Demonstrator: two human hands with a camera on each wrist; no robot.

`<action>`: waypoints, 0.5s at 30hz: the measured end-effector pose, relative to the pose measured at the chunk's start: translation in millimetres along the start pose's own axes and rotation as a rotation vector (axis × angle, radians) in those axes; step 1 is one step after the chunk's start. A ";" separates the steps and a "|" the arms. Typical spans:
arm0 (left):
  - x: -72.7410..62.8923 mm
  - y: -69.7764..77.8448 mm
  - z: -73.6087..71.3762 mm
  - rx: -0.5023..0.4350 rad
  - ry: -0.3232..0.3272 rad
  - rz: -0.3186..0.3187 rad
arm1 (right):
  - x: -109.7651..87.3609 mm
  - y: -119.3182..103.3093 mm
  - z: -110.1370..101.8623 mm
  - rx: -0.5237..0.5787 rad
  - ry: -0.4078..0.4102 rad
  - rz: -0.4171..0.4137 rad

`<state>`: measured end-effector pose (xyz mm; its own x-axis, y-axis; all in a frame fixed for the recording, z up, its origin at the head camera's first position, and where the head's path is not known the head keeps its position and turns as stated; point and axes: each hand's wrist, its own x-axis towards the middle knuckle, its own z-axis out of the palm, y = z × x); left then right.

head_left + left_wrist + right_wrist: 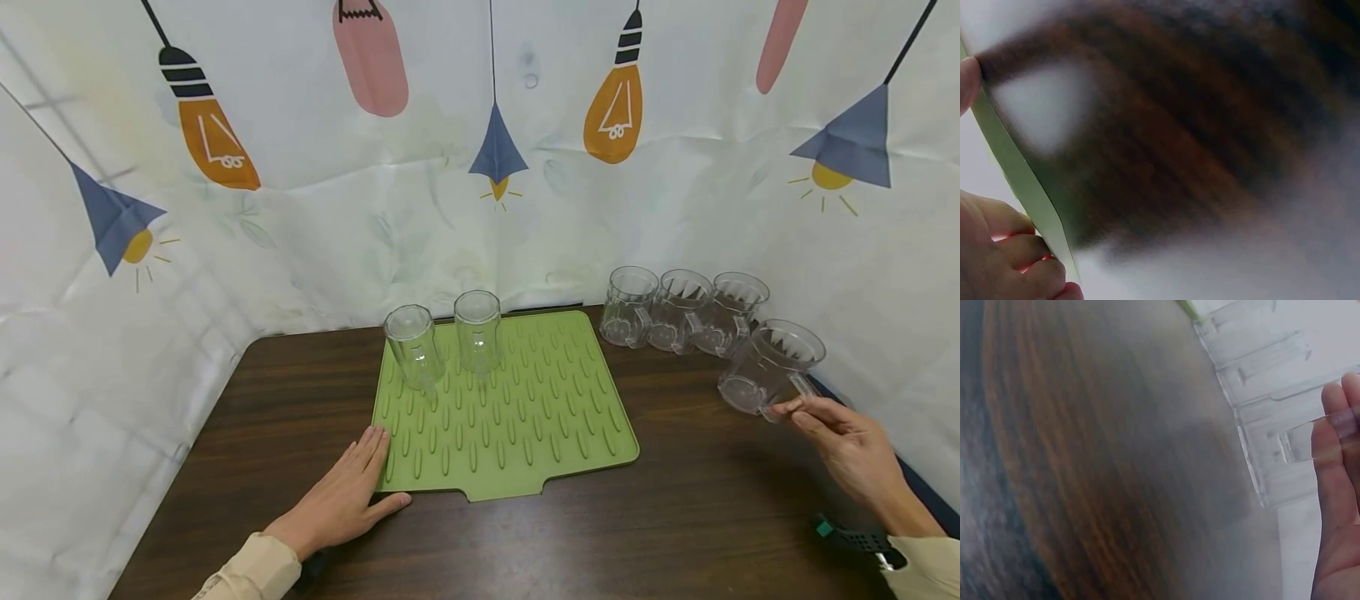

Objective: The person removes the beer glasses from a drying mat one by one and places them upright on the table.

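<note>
My right hand (pixel 855 446) pinches the handle of a clear mug (pixel 774 367), the nearest one at the right. In the right wrist view the mug's handle (pixel 1310 440) crosses in front of the fingers (pixel 1333 462). To its left stand several more clear mugs (pixel 678 308), upright in a row. On the left, my left hand (pixel 341 492) rests with straight fingers along the left edge of a green drying mat (pixel 517 450). Two clear mugs (pixel 415 346) stand toward the mat's back left, their handles facing the front.
A dark wood table (pixel 600 542) lies beneath everything. Behind it and at the sides hangs a white curtain (pixel 315 242) printed with lamps and bulbs. The mat's front tab (pixel 504 490) points toward the person.
</note>
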<state>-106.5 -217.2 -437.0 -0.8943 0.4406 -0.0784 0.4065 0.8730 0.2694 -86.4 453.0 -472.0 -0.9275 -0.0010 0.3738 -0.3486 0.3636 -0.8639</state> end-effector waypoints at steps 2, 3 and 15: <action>0.2 -0.4 0.2 0.000 -0.001 -0.002 | 0.0 2.2 -0.8 -0.066 0.015 0.007; 0.3 -0.6 0.4 0.000 -0.002 -0.002 | -0.1 3.3 -1.1 -0.097 0.023 0.012; 1.5 -0.5 3.3 0.001 0.005 -0.009 | 0.0 8.8 -3.2 -0.169 0.053 0.019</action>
<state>-107.4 -216.3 -440.4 -0.8990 0.4313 -0.0760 0.3982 0.8773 0.2678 -89.1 459.2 -478.5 -0.9237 0.0552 0.3791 -0.2991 0.5147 -0.8035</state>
